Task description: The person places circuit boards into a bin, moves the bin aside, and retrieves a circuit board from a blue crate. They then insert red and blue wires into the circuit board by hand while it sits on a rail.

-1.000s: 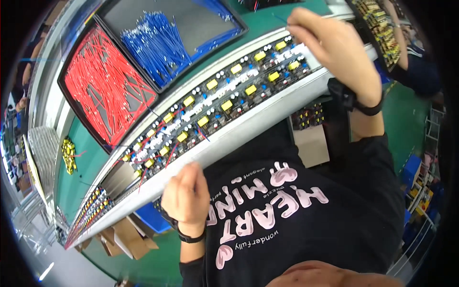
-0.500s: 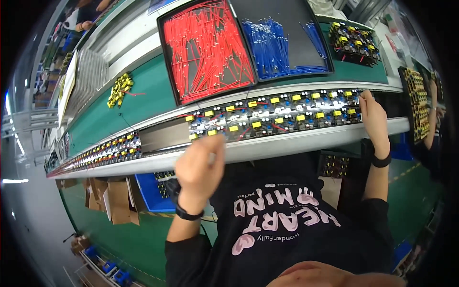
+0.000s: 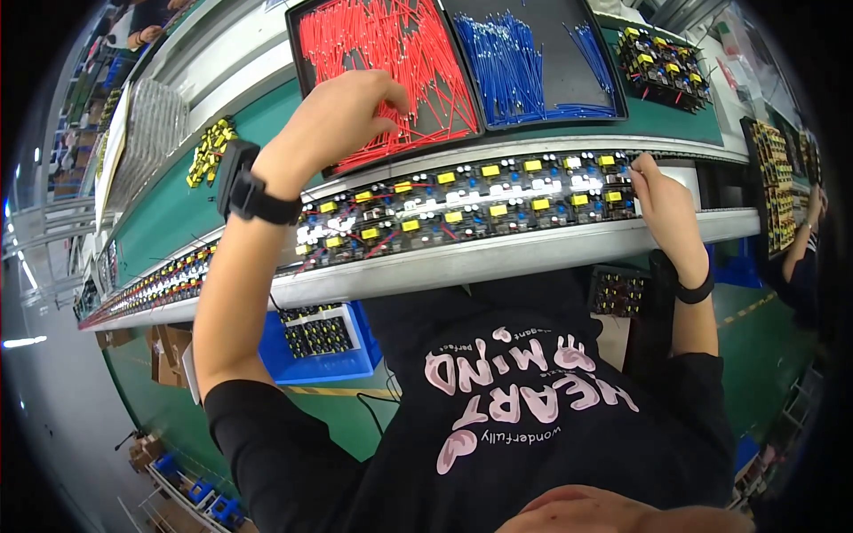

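Note:
My left hand reaches over the black tray of red wires, fingers curved and parted, with no wire visible in them. On the metal conveyor track lies a panel of small circuit boards carrying yellow blocks, white parts and blue parts. A few red wires stick up from its left part. At the panel's right end, my right hand is closed, thumb and fingers pinching the edge. Beside the red wires stands a black tray of blue wires.
Yellow parts lie piled on the green bench at left. A stack of boards stands back right. Below the rail sits a blue bin holding boards. Another person's arm shows at far right.
My left hand has gone from the rail's near side up over the red wires. The panel and my right hand have shifted left, closing the gap to the boards further left.

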`<state>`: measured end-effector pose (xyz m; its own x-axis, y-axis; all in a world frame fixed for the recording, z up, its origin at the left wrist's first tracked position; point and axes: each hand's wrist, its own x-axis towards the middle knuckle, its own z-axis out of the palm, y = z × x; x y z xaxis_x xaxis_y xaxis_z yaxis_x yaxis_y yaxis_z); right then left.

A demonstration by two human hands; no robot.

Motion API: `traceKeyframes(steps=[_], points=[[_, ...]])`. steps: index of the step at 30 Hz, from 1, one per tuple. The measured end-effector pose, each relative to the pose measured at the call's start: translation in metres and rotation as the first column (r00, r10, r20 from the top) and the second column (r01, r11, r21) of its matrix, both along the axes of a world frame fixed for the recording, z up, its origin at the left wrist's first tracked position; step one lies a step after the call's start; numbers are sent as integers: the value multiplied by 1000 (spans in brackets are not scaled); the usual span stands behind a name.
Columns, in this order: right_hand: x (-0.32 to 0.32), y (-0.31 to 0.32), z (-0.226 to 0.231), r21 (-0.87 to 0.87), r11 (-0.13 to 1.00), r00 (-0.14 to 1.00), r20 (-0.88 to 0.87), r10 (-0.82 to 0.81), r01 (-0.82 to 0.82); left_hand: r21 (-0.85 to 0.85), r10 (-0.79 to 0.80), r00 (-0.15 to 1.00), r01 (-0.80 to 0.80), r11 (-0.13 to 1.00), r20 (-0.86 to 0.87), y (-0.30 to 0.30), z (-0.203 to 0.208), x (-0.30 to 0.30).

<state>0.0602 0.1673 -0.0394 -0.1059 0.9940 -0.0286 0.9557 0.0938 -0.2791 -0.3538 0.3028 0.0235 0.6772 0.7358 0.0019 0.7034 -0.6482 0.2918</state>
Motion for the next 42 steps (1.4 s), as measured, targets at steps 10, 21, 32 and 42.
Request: traceKeyframes(steps=[10, 21, 32, 42], points=[[-26, 26, 36, 424, 870, 962, 10, 273, -252, -60, -42, 997, 38, 997, -71, 10, -22, -4], [-129, 69, 20, 198, 924, 636, -678, 370, -327, 283, 287, 900, -384, 879, 329, -58, 7, -15], [-128, 72, -15, 173, 917, 658, -650, 381, -360, -336, 535, 632, -417, 845, 561, -121, -4, 31], [-124, 76, -23, 189, 917, 567, -736, 370, -352, -218, 203, 904, -127, 968, 376, -82, -19, 62]])
